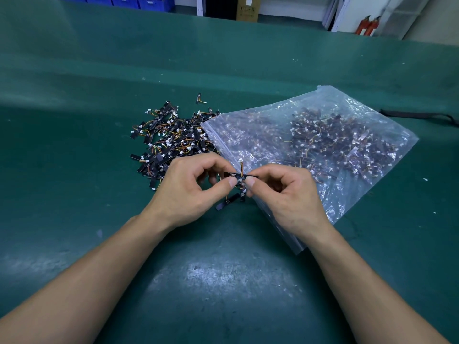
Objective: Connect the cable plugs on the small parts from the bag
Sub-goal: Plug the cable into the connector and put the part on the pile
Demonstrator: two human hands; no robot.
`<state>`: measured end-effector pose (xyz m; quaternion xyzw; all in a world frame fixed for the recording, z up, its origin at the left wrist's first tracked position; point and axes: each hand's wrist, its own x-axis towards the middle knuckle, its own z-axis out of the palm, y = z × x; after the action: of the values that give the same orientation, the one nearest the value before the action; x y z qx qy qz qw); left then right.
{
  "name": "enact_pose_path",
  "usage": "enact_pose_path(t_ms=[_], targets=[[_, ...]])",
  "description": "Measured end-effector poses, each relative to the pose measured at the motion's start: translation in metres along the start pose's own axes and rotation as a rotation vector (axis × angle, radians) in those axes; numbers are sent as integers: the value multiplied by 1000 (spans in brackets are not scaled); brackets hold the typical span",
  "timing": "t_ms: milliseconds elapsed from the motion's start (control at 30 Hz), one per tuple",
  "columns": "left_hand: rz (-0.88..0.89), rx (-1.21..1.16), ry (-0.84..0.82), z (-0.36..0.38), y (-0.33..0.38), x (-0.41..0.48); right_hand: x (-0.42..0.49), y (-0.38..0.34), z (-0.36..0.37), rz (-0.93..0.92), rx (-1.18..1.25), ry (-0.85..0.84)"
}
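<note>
We pinch one small part (240, 175) between left hand (191, 187) and right hand (285, 194), just off the bag (310, 145) — mid-connection, we judge; next, seat its white plug (240, 160) squarely.

**Bench surroundings, far edge and right side**

A brown cardboard box (247, 8) stood past the far edge of the green table (223, 58). Left of the box was a row of blue bins (124, 1), cropped by the frame. Right of the box stood a white rack frame (340, 13), then two red fire extinguishers (367, 26). Nearer than the box and far to its right, a black strap (417, 115) lay flat on the table.
</note>
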<state>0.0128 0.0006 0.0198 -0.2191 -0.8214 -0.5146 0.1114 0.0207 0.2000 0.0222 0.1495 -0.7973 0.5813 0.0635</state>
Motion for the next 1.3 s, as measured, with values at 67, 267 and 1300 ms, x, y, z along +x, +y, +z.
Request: enact_pose_path(t_ms=[67, 267, 1300], targets=[[3, -3, 8, 0, 0, 0, 0, 0, 0, -3, -1, 1], [59, 41, 34, 0, 1, 1, -1, 2, -1, -7, -8, 11], [114, 127, 35, -2, 0, 1, -2, 5, 0, -57, -72, 14]])
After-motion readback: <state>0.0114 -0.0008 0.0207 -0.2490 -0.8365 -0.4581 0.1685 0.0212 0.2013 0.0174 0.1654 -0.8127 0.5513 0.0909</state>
